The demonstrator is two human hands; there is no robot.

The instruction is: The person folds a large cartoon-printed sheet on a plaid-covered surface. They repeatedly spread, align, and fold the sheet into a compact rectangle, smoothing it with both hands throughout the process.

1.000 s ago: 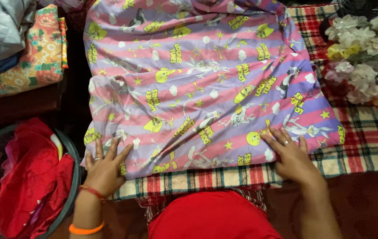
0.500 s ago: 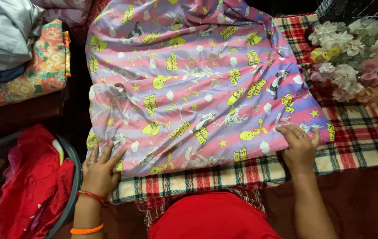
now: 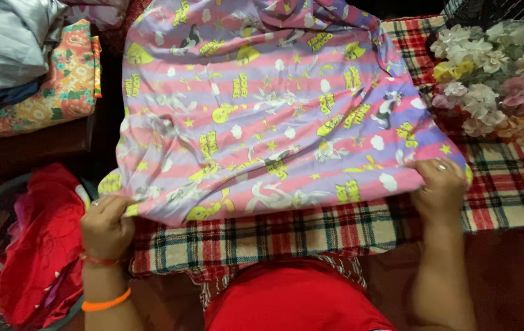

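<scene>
1. A pink-and-purple striped cartoon-print cloth [image 3: 274, 110] is seen spread over a plaid-covered surface [image 3: 335, 230], its near hem lifted slightly clear of the plaid while the far end is bunched at the top of the view

2. The near left corner of the cloth is gripped by the left hand [image 3: 105, 225], fingers closed into a fist around the fabric, apparently so that the edge can be held taut

3. The near right corner is pinched by the right hand [image 3: 439, 187], fingers curled shut over the hem; a ring is worn on one finger

4. With the two corners held well apart, the near hem is pulled into a fairly straight line, and creases are drawn across the cloth between the hands

5. An orange band and a red thread are worn on the left wrist, just above a dark basket [image 3: 99, 270] filled with red fabric [image 3: 41, 245], which is set at the left within easy reach

6. Folded fabrics [image 3: 22, 67], grey over floral orange, are stacked at the upper left, kept apart from the spread cloth

7. A bunch of pale artificial flowers [image 3: 495, 73] is placed at the right edge of the surface, just beside the cloth but not touching the right hand
</scene>
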